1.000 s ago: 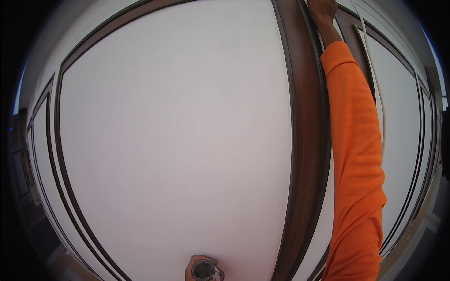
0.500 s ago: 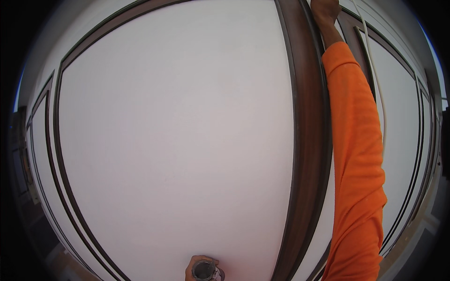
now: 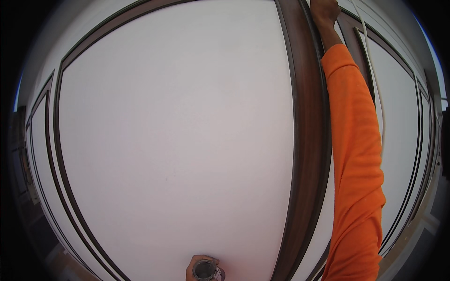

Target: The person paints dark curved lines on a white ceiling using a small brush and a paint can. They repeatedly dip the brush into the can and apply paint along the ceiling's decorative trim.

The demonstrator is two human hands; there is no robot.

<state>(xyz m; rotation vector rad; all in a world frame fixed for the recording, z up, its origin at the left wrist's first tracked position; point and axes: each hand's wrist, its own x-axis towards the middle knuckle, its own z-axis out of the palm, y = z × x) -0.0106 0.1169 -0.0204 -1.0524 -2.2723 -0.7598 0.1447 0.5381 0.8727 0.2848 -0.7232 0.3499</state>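
At the lower edge, my left hand [image 3: 193, 269] is wrapped round a small open-topped round pot [image 3: 205, 270] with a dark inside. Its side is streaked with pale smears, and its lower part falls outside the picture. My right hand [image 3: 324, 11] is raised high at the top edge, closed, beside the dark brown wooden post [image 3: 309, 117]. The fingertips and whatever they hold are cut off or hidden. An orange sleeve [image 3: 356, 154] covers the right arm, which stretches up along the post's right side.
A large white panel [image 3: 178, 126] framed by dark brown trim [image 3: 60, 117] fills the middle. A pale cable [image 3: 382, 107] hangs just right of my arm. Another white panel [image 3: 398, 117] with dark edging stands farther right.
My right hand has shifted very slightly at the top edge, and the forearm with it. The pot in my left hand has barely moved.
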